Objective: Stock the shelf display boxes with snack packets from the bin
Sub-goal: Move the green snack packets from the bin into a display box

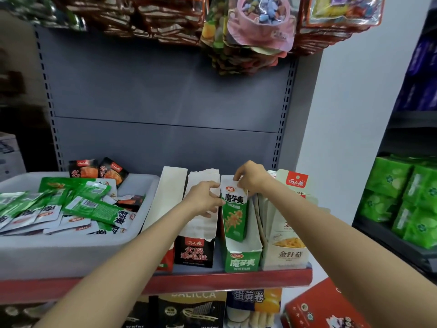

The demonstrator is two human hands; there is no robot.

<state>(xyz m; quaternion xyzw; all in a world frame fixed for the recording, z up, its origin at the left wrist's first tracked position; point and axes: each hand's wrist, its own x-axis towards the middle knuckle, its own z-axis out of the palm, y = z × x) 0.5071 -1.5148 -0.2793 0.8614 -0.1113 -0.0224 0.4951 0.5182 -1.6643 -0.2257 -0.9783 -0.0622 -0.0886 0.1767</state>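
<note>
Both hands are working at the green display box point(243, 255) on the shelf point(212, 279). The right hand point(250, 177) is pinching the top edge of a green snack packet point(234, 209), fingers curled over it, and the packet is standing upright inside that box. The left hand point(204, 198) is touching the packet's left edge with curled fingers, pressing against the white flap of the black display box point(194, 253) just to its left; whether this grip is closing on the packet or only steadying it, I cannot tell.

What could go wrong: the packet is standing alone in the box, so if the right grip is letting go early it is likely toppling forward or sliding flat. The torn white flap beside the left grip is looking flimsy and may be bending or catching the packet's corner. A push too hard could be nudging the box toward the shelf's red front lip.

Well to the left of both grips, the white bin point(71, 249) is sitting on the same shelf, holding many loose green and black packets. Just right of the right grip, a cream display box point(287, 254) is standing. Above the grips, bagged snacks are hanging from the grey back panel point(165, 91). Far right, green packs point(402, 197) are filling another shelf unit.
</note>
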